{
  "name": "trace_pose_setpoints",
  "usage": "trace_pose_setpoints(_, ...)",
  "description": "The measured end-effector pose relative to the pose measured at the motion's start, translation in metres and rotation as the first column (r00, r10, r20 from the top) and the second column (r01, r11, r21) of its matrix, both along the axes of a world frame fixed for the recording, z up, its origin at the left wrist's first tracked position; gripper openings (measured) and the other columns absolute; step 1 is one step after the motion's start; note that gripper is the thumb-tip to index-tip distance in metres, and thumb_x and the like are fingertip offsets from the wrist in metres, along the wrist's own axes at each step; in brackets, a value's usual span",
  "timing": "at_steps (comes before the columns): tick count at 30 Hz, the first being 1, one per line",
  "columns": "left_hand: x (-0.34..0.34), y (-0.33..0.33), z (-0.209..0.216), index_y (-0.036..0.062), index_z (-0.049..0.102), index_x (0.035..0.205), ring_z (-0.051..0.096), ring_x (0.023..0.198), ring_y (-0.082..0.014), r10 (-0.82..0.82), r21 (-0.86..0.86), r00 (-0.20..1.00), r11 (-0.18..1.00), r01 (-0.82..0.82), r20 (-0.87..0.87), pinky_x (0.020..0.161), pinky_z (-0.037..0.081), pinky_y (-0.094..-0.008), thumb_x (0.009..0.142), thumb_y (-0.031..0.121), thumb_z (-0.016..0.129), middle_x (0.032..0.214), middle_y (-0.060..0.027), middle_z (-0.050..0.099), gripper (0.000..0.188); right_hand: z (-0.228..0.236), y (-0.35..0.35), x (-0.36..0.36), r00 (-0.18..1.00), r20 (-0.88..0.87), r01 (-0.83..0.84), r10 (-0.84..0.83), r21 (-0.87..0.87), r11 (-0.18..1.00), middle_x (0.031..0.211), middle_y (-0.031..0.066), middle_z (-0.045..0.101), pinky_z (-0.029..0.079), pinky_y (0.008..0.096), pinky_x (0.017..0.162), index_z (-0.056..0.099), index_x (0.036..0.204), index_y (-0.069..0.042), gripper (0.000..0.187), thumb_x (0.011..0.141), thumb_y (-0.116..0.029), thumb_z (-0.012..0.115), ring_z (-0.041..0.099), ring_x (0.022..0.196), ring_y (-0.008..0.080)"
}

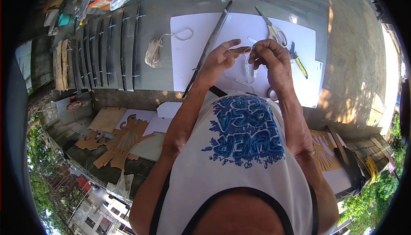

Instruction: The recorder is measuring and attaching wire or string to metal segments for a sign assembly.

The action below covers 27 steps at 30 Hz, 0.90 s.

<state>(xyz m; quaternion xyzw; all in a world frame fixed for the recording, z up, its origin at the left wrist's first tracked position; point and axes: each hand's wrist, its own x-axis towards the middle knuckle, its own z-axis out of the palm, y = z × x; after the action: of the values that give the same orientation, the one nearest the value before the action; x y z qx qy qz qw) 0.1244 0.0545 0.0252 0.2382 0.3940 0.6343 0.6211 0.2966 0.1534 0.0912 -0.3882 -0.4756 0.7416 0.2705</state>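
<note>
My left hand has its fingers partly curled, with a thin white wire looped round the fingertips. The wire runs across to my right hand, whose thumb and fingers pinch it. Below and between the hands, a strip of small white modules hangs or lies above a white sheet; which of the two cannot be told. Just left of my left hand, a long dark metal strip lies slanting across the sheet. Scissors and yellow-handled wire strippers lie beyond and beside my right hand.
A bundle of pale cord sits on the grey table, left of the sheet. Several dark strips with small ties stand in a row farther left. A roll of tape is near my right wrist. Cut brown panels lie below the table edge.
</note>
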Motion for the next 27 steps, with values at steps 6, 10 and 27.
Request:
trace_pose_setpoints(6,0.011,0.015,0.011,0.0027,0.053,0.139,0.066,0.108,-0.0197,-0.153,-0.04,0.956,0.988,0.148,-0.249,0.095,0.053,-0.0342,0.084,0.014,0.081,0.113,-0.0112,0.07,0.064,-0.011,0.023,0.002,0.996,-0.078,-0.032,0.029,-0.035,0.999,0.085,0.01,0.07,0.054,0.0291,0.067,0.066,0.099,0.002,0.018,0.095,-0.014,0.058,0.067,0.074,0.0162)
trace_pose_setpoints(10,0.015,0.022,0.0,0.0018,0.062,0.13,0.068,0.098,-0.0192,-0.114,-0.008,0.935,0.993,0.118,-0.336,0.082,0.056,-0.0309,0.085,0.004,0.077,0.109,-0.0083,0.07,0.048,-0.019,0.023,0.004,0.989,-0.1,-0.118,0.113,-0.045,0.992,0.089,0.0103,0.07,0.055,0.0294,0.069,0.067,0.1,0.001,0.017,0.096,-0.013,0.058,0.068,0.075,0.0171)
trace_pose_setpoints(27,-0.025,0.023,-0.003,-0.0052,0.068,0.103,0.065,0.071,-0.0216,0.296,-0.128,0.951,0.95,-0.284,0.088,0.069,0.054,-0.0341,0.091,0.01,0.073,0.086,-0.0126,0.07,0.02,-0.081,-0.001,0.021,0.891,0.302,-0.397,0.339,0.154,0.905,0.115,0.0169,0.07,0.053,0.0385,0.093,0.054,0.137,-0.003,0.044,0.096,-0.02,0.061,0.069,0.098,0.0265)
